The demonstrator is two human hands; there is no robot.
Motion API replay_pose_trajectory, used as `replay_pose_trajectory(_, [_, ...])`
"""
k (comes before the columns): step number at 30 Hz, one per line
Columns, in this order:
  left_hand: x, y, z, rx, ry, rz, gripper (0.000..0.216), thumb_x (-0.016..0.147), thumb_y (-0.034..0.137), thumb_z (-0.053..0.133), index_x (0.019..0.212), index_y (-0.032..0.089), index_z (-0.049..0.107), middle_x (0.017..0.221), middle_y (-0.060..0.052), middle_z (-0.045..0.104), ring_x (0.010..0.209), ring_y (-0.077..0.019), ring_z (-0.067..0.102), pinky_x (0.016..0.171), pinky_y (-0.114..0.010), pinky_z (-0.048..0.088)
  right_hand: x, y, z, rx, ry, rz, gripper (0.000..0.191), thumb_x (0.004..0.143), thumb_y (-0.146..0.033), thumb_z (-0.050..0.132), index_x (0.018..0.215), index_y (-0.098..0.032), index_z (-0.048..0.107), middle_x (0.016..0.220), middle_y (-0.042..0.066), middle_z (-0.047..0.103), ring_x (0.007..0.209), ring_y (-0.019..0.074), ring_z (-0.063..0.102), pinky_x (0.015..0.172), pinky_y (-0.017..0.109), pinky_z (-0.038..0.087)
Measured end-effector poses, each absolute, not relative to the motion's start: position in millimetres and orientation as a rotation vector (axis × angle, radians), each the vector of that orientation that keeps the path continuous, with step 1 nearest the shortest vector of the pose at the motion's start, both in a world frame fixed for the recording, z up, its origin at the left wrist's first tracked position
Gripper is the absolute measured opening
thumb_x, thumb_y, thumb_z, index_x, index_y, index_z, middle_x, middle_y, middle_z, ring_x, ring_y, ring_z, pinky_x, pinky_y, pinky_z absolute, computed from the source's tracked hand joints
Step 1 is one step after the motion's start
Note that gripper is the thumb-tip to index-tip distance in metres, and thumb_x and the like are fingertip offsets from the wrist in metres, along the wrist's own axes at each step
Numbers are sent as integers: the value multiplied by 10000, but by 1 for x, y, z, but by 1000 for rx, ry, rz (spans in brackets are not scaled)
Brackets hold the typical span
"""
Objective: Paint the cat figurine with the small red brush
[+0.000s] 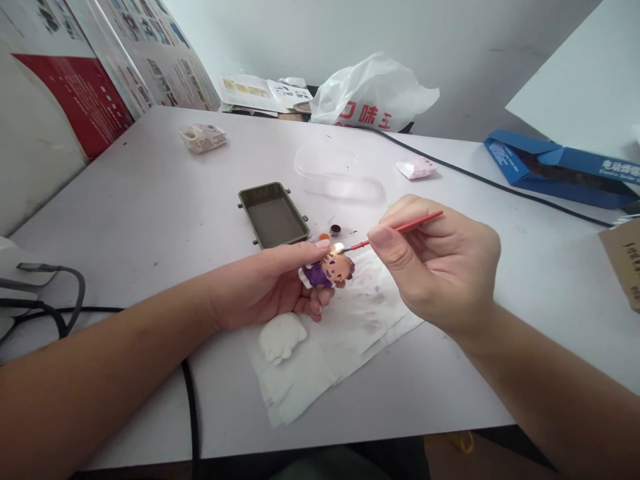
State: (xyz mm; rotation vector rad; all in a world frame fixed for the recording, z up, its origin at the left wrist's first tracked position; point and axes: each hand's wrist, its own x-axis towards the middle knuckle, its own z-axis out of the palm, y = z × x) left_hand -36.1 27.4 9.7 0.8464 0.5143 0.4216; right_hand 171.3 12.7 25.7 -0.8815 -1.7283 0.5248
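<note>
Between the thumb and fingers of my left hand (280,273) is a small painted figurine (327,268), with a purple body, an orange-brown head and some white parts. My right hand (440,267) pinches a thin red paintbrush (410,225), its dark tip at the figurine's upper edge. Just behind the figurine stand a small pot of orange paint (324,237) and a pot of dark paint (335,230). Under my hands lies a white tissue (320,373) with purple smudges. An unpainted white figure (281,337) rests on it, below my left hand.
A dark green tray (274,213) holding liquid stands behind my left hand. Farther back are a clear plastic container (335,177), two small packets (203,138) and a white plastic bag (375,93). At right sit a blue box (555,167) and a black cable (480,177).
</note>
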Motion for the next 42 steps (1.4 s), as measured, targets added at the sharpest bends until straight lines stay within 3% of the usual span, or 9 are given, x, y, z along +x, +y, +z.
replay_pose_trajectory(16, [-37,29,7,827,464,422,356,976,475,545,916,148,673,790,-31,600,704,-104,569,656,-181,544,178,17,21,-893,-1717,599,117,895,-251,699,796,-243,637,690,-8,595,606,134,529,546,327,428])
replay_pose_trajectory(32, [-44,39,6,715,499,210,401,844,530,685,870,133,732,701,-32,659,598,-99,594,580,-186,537,176,19,16,-811,-1786,592,56,939,-193,645,910,-219,685,876,1,717,837,122,671,776,277,561])
replay_pose_trajectory(42, [-44,42,8,655,473,192,380,839,503,674,828,127,732,698,-40,657,585,-102,577,564,-206,510,171,11,19,-708,-1696,677,77,947,-178,630,935,-208,700,873,14,694,815,135,662,737,312,569])
